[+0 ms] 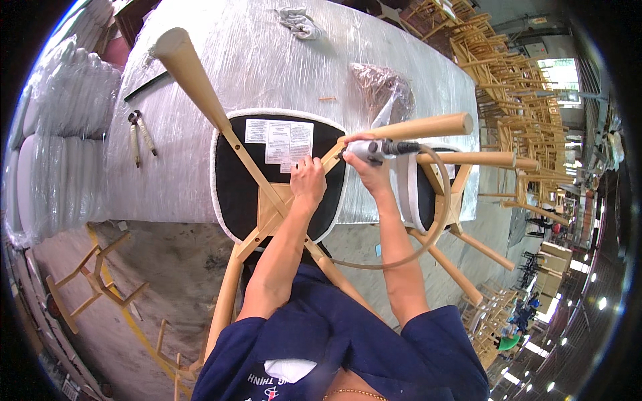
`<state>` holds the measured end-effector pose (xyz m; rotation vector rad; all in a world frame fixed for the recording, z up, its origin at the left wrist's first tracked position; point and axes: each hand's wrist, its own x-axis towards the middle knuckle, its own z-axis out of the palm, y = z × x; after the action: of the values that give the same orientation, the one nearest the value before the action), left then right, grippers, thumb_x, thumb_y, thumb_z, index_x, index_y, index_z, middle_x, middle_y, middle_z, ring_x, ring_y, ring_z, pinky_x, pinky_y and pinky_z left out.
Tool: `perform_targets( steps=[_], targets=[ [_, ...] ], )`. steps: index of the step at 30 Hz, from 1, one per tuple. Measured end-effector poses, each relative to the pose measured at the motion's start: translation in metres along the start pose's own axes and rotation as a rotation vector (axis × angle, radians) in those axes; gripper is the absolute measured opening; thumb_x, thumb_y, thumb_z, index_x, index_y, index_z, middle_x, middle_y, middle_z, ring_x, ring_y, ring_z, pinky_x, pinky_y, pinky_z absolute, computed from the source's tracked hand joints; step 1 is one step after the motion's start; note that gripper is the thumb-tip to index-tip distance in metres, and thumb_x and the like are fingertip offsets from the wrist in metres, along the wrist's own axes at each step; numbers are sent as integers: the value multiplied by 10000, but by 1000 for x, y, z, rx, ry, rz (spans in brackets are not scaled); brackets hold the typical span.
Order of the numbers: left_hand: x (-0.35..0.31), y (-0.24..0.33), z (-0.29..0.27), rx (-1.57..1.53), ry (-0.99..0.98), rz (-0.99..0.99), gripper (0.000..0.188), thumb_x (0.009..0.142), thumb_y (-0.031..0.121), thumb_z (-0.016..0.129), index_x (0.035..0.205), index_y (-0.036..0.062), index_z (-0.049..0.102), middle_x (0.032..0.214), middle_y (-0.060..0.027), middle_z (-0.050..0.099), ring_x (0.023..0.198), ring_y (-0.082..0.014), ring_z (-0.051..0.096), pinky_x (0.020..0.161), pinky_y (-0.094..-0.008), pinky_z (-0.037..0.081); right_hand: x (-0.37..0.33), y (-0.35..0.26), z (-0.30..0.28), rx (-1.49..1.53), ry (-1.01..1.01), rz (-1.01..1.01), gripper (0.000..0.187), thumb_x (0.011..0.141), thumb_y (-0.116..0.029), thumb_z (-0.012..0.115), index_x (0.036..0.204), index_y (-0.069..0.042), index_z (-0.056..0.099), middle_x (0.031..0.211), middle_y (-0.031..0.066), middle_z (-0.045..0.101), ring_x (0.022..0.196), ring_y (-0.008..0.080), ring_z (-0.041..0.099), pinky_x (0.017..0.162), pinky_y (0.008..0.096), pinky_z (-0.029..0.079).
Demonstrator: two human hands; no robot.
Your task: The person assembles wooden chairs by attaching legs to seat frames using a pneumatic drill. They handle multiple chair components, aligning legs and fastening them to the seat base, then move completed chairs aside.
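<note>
Upturned chair seat (239,190) rests on plastic-wrapped worktop (167,184). At the seat's far right corner, right hand (370,172) grips an air screwdriver (368,150); above the seat, left hand (308,182) is curled, contents indiscernible. Crossed frame (273,198) and legs (194,77) appear fitted; screw tightness unverified.

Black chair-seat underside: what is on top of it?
White labels and a wooden leg frame. The left hand and forearm cover part of it; whatever lies beneath them cannot be seen.
</note>
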<state>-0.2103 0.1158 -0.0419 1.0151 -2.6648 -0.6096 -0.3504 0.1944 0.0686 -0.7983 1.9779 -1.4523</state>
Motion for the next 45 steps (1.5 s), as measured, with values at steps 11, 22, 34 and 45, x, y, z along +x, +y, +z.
perform_targets(
  steps=[11,22,34,45],
  targets=[
    [0,-5,-1,-28,-1,-32,144,872,98,751,1013,70,743,1052,-133,738,1021,-332,762,897,-468,597,-16,5,10,179,120,22,670,908,-92,897,1507,-46,603,1284,119,756,1159,166,721,1018,341,605],
    [0,-2,-4,-2,-16,-12,65,922,104,724,985,90,734,1045,-113,739,1028,-311,758,863,-443,599,-15,5,12,117,78,-47,439,894,-94,891,1304,-80,738,1244,46,777,1056,127,713,953,317,592],
    [-4,-13,-15,-140,-35,-58,209,896,168,824,1063,64,752,1116,-138,732,1073,-350,743,929,-468,598,-8,16,23,126,127,-84,360,862,-101,914,1188,-83,762,1131,23,750,1008,122,699,920,312,589],
    [-21,-94,-62,-371,344,-865,836,873,351,941,1550,92,525,1357,-189,587,1300,-412,602,1068,-572,520,-25,-11,37,121,210,-59,873,876,34,807,1681,-16,471,1179,94,778,1060,186,740,1028,354,606]
  ],
)
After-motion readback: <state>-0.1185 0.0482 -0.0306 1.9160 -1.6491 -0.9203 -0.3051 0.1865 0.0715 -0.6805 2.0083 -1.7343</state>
